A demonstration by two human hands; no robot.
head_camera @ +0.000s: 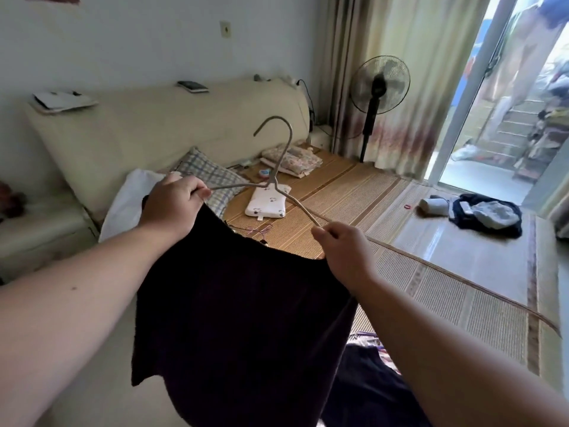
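Dark garment hanging before us, above bed mat. We are clasping its top edge together with wire hanger: left hand pinching one arm, right hand the other. We are spreading fabric, likely so hanger seats inside, hook pointing up.

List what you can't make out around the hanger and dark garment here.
Head view only.
Hanger: both arm tips are hidden inside the left hand and right hand.
Dark garment: lower hem cut off by the bottom edge; type unclear.
Whether the hanger sits inside the garment: hidden by hands and cloth.
Dark item on the headboard: too small to identify.
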